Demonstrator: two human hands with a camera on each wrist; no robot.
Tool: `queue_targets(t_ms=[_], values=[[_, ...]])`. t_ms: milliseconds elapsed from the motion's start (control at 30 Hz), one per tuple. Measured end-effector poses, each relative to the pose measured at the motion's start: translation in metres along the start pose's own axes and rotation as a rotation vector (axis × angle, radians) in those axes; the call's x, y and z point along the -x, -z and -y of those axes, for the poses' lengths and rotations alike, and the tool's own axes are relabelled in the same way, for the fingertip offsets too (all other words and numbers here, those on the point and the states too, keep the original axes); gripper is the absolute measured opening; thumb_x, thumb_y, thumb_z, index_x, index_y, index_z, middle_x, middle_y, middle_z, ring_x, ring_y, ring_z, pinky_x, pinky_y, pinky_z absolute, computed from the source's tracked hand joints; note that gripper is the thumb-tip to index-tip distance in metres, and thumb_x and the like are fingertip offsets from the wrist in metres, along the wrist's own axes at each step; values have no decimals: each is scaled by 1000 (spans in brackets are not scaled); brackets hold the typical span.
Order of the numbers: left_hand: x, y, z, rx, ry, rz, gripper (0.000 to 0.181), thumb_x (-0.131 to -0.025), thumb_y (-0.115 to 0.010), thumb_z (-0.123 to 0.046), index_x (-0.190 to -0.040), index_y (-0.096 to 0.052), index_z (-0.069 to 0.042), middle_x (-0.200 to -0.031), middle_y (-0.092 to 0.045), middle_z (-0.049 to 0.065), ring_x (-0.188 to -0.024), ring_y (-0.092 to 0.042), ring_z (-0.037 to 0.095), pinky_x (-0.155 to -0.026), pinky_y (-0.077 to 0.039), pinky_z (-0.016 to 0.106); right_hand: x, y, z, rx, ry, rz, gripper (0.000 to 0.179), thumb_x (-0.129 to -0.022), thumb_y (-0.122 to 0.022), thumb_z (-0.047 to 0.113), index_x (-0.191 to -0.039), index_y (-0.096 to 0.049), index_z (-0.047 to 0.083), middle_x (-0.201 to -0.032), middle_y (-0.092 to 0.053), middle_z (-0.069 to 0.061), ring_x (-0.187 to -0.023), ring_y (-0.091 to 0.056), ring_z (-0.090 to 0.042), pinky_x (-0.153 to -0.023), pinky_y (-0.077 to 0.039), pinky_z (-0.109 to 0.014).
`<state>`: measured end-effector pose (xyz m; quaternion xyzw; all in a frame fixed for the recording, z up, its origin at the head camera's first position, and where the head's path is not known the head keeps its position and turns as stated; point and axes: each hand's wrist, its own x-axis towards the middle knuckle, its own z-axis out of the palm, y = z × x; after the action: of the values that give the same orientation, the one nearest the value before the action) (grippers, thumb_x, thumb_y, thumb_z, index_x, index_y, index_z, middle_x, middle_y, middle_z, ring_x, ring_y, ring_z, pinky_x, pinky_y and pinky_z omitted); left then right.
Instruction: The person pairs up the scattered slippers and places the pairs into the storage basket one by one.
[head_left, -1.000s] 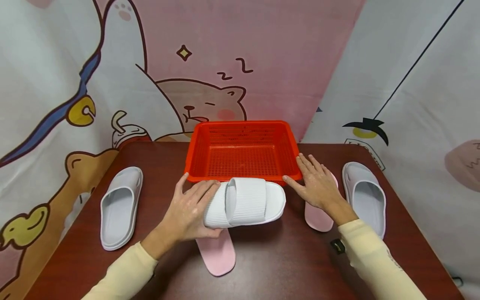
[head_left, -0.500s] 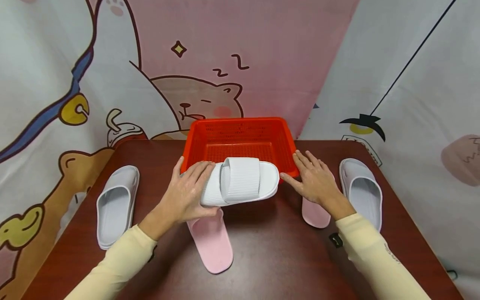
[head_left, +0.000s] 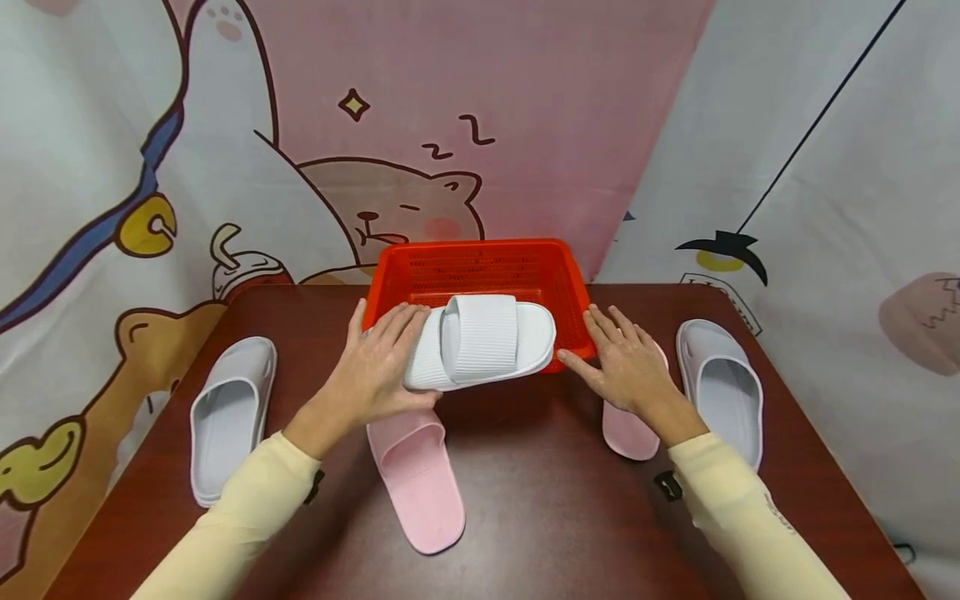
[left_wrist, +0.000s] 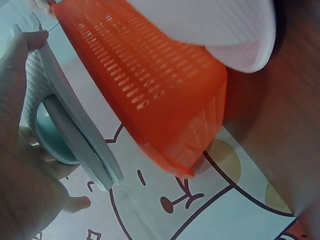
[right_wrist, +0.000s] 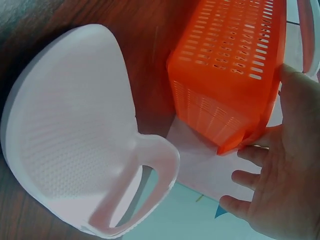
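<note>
Two pink slippers [head_left: 423,500] lie below the hands [head_left: 378,362], near the red basket [head_left: 480,268]

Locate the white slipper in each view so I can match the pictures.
Head: white slipper near the centre, heel end held by the left hand.
Left wrist: white slipper on the left side, seen edge-on.
Right wrist: white slipper only partly visible, at the upper right edge, above the right hand.
Shared landmark: the red basket, visible in all three.
</note>
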<state>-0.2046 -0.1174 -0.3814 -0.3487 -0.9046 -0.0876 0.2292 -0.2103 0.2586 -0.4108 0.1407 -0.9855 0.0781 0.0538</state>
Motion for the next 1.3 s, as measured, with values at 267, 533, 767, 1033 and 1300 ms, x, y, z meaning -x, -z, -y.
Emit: queue_targets(t_ms=[267,533,767,1033,1300], values=[[-14,0,9,12,18,7,98,-71,-75,-55,-148,-44,-2,-142,-52,16,-133,-46,33,-111,-13,71,0,2,1,-11,-6,25,90,-99,-38,67,-158,-29,0,-163,-27,-19,-150,-16,-42,-116,-18,-62],[-21,-5,20,27,25,23,100,-73,-77,-56,-149,-41,-2,-143,-51,17,-133,-46,33,-112,-9,71,0,-1,0,-43,-4,-5,90,-99,-40,66,-158,-29,-1,-162,-28,-21,-150,-14,-43,-116,-15,-62],[-28,-8,26,23,31,24,98,-75,-74,-58,-150,-41,-4,-143,-51,18,-132,-47,33,-113,-4,69,-1,-5,-2,-61,-1,-29,91,-98,-41,67,-157,-32,-1,-162,-30,-20,-150,-16,-42,-118,-14,-58],[-36,-17,30,27,34,6,98,-76,-71,-61,-150,-42,-3,-143,-52,18,-133,-47,33,-112,-5,71,-1,-8,-3,-62,-4,-39,91,-98,-40,68,-157,-32,0,-161,-31,-20,-149,-19,-42,-118,-15,-58],[-47,-22,33,46,76,31,101,-74,-73,-62,-150,-42,-4,-141,-52,16,-133,-47,33,-112,-9,72,-1,-8,-2,-49,-3,-51,89,-98,-43,66,-156,-35,-1,-160,-33,-20,-149,-19,-41,-117,-18,-58]])
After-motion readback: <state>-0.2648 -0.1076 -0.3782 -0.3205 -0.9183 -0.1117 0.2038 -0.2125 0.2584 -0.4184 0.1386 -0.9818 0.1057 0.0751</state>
